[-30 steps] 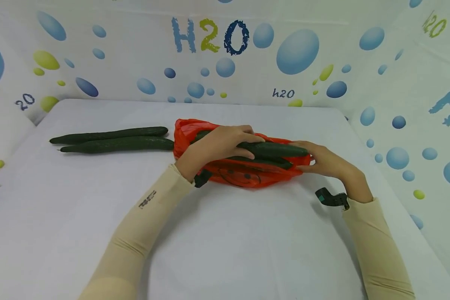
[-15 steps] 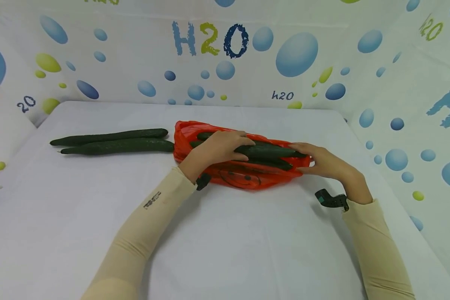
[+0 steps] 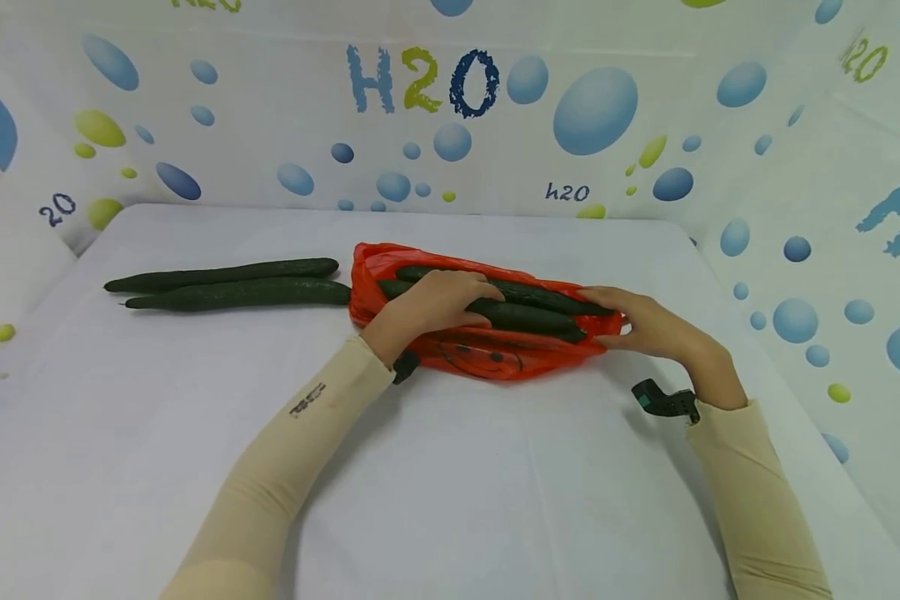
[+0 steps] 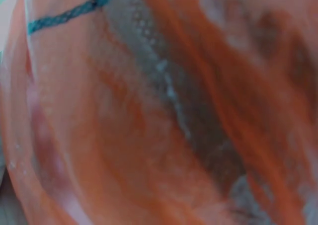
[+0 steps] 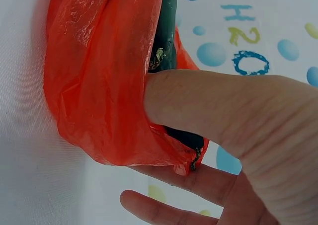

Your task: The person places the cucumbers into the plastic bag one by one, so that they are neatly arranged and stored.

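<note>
A red plastic bag [image 3: 480, 362] lies on its side, its long opening facing up, with several dark green cucumbers inside. My left hand [image 3: 438, 298] reaches over the opening and holds a cucumber [image 3: 532, 320] between thumb and fingers; another cucumber [image 3: 547, 297] lies behind it. At the bag's right end, my right hand [image 3: 648, 322] grips the plastic. In the right wrist view, the thumb [image 5: 198, 98] presses at the bag edge beside a cucumber tip [image 5: 166, 36], with fingers beneath. The left wrist view is filled by blurred red plastic [image 4: 144, 150]; the left fingers are hidden there.
Two loose cucumbers, one behind [image 3: 225, 273] and one in front [image 3: 240, 293], lie side by side left of the bag; the front one reaches the bag. A white cloth [image 3: 450, 483] covers the table. A patterned backdrop [image 3: 495, 167] rises behind.
The cucumber under my left hand has sunk lower among the others in the bag, and the left hand has dropped slightly with it. My right hand keeps its place at the bag's end.
</note>
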The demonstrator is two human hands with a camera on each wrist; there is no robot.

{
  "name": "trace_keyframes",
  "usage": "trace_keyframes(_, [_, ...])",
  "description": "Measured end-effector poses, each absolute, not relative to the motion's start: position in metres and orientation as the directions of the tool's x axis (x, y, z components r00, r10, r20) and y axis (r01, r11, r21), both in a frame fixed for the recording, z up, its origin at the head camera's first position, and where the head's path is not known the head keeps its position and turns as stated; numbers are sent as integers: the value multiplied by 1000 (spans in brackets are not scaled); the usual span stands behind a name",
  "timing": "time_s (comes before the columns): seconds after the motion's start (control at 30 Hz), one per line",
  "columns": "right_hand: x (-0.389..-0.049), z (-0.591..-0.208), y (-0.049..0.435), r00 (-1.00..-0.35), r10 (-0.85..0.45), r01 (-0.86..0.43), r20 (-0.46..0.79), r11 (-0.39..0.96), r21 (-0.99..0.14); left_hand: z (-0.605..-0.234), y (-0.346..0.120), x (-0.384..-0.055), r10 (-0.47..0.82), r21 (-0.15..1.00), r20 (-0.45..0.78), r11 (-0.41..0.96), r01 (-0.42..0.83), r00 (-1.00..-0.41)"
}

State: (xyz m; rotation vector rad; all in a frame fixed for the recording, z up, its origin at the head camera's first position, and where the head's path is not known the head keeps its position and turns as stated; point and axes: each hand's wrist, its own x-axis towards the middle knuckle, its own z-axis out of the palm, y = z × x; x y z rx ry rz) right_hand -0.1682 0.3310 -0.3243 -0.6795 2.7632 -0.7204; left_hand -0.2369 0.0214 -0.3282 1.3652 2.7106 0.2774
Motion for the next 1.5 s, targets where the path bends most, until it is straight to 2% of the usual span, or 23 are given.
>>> trace_keyframes(0.4, [-169, -326, 332, -874, -480, -380, -77, 773, -508, -327, 10, -238, 800, 219, 6, 584, 782, -600])
trace_keyframes(0.9, [-168, -329, 333, -877, -474, -379, -77, 783, -493, -329, -13, -239, 775, 227, 9, 614, 756, -632])
trace_keyframes(1.23, [-167, -331, 330, -864, -500, -397, -64, 753, -525, -333, -36, -238, 787, 238, 107, 573, 784, -607])
trace_keyframes(1.5, [-166, -328, 332, -873, -482, -386, -71, 773, -504, -330, -55, -238, 799, 253, 186, 523, 814, -572])
